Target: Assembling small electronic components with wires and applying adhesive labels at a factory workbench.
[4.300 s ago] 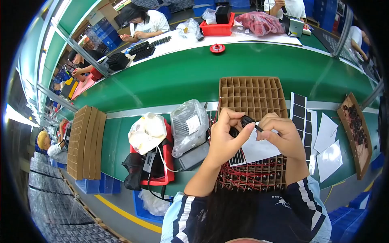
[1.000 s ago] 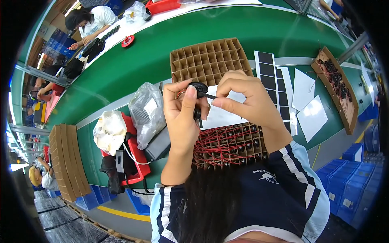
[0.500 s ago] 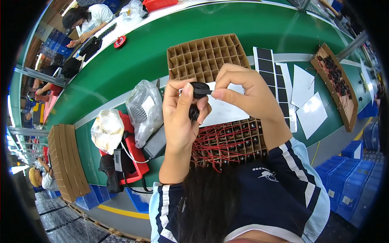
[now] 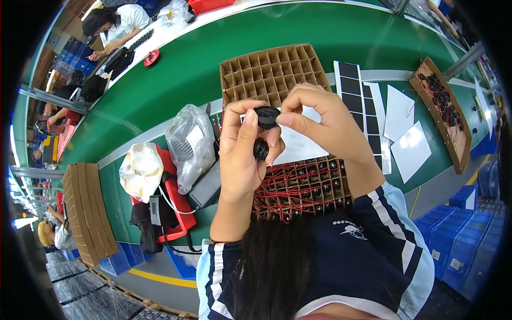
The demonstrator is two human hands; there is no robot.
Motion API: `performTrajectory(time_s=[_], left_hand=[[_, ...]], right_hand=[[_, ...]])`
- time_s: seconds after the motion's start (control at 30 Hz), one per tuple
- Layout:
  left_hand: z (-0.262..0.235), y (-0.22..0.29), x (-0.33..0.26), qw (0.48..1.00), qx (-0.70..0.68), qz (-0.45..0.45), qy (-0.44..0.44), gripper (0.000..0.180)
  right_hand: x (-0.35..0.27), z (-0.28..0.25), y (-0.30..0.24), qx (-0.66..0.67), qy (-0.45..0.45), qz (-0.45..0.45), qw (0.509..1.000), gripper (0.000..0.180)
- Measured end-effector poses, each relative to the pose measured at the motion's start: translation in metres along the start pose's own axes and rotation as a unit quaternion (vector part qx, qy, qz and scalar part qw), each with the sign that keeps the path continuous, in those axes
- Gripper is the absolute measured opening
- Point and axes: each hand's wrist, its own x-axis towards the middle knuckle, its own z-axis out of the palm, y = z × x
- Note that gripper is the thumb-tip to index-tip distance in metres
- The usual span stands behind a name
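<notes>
My left hand holds a round black part between thumb and forefinger, its ringed face partly turned up. A second black part is tucked lower down in the same hand's fingers. From the other side, my right hand pinches the edge of the upper round part with thumb and forefinger. Below my hands lies a white sheet, over a divided carton of black parts with red wires. Beyond them stands a cardboard divider tray, its visible cells without parts.
Black-label strips and white sheets lie to the right, near a cardboard box of wired black parts. A plastic bag and red holder are at left. A red disc rests on the green conveyor.
The upper round part has turned from edge-on to show more of its ringed face, and sits slightly lower. On the conveyor the red disc has shifted a little left.
</notes>
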Motion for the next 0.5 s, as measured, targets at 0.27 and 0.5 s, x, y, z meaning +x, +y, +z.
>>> performTrajectory(time_s=[0.27,0.5], left_hand=[[-0.0059,0.0004,0.0030,0.996,0.088,0.021,0.020,0.014],[-0.0067,-0.0016,0.0026,0.997,0.073,0.021,0.010,0.017]], right_hand=[[-0.0006,0.0015,0.0030,-0.111,0.001,-0.040,0.993,0.016],[-0.0001,0.0026,0.0005,-0.086,-0.001,-0.046,0.995,0.017]])
